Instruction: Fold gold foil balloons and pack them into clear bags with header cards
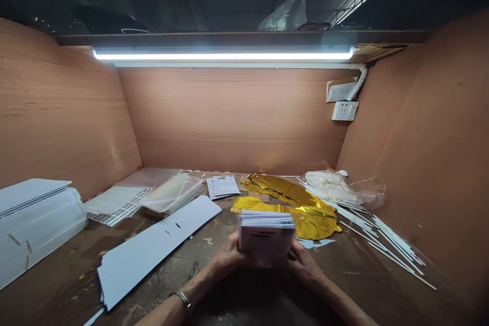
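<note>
A thick stack of white printed cards [266,237] stands between my two hands, its top edges toward the far wall. My left hand [230,252] is closed on the stack's left side, with a bracelet at the wrist. On the opposite side my right hand [300,261] grips the lower right edge. The cards hide most of the fingers. Just behind the stack lie shiny gold foil balloons [311,219], flat on the table. A small pile of printed leaflets [223,186] rests a little farther back, to the left of the foil.
White sticks [397,244] spread over the right side, beside a clear bag of sticks [330,186]. Long white card sheets [153,249] lie left of my hands. Clear plastic sleeves [171,193], label sheets [116,206] and a white stack [38,234] sit farther left. Wooden panels [237,117] enclose the table.
</note>
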Available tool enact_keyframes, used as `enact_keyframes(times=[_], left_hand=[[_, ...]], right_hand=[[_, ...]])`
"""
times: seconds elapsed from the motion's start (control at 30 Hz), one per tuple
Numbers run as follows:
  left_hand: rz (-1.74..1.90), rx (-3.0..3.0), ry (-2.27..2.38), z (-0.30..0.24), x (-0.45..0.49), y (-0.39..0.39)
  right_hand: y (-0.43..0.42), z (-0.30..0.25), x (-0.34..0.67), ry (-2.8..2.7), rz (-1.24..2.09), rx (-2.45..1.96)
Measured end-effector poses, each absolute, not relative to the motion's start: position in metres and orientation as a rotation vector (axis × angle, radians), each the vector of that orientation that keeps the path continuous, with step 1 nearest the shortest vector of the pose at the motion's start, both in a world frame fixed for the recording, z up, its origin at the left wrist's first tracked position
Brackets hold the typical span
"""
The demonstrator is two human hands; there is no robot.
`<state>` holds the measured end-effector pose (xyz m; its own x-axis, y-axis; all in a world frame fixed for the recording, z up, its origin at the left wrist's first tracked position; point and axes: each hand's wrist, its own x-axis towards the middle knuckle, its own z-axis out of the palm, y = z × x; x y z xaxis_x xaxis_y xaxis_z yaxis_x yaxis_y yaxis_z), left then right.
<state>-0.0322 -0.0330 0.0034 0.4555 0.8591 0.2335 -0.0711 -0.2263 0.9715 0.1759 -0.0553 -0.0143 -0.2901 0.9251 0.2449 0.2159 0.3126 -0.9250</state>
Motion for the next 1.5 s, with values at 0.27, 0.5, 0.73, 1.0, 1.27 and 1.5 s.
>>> enact_keyframes(times=[0.27, 0.5, 0.73, 1.0, 1.27, 1.5], left_hand=[[1.185, 1.386, 0.651, 0.036, -0.019, -0.032], [1.239, 1.269, 0.684, -0.012, -0.016, -0.025], [1.107, 0.982, 1.077, 0.012, -0.018, 0.020], [0.884, 2.674, 1.165, -0.016, -0.024, -0.050], [0.472, 2.861, 1.235, -0.038, 0.008, -0.075], [0.266, 2.765, 1.062, -0.011, -0.005, -0.085]], right_hand=[[-0.041, 0.012, 0.189, -1.688, 0.836, -1.063], [-0.034, -0.021, 0.186, -1.596, 0.973, -1.023], [-0.004, -0.013, 0.179, -1.417, 1.097, -1.378], [0.023, -0.011, 0.165, -1.634, 0.936, -1.617], [-0.022, 0.004, 0.153, -2.303, -0.247, -1.309], [0.000, -0.011, 0.116, -2.570, -0.573, -1.287]])
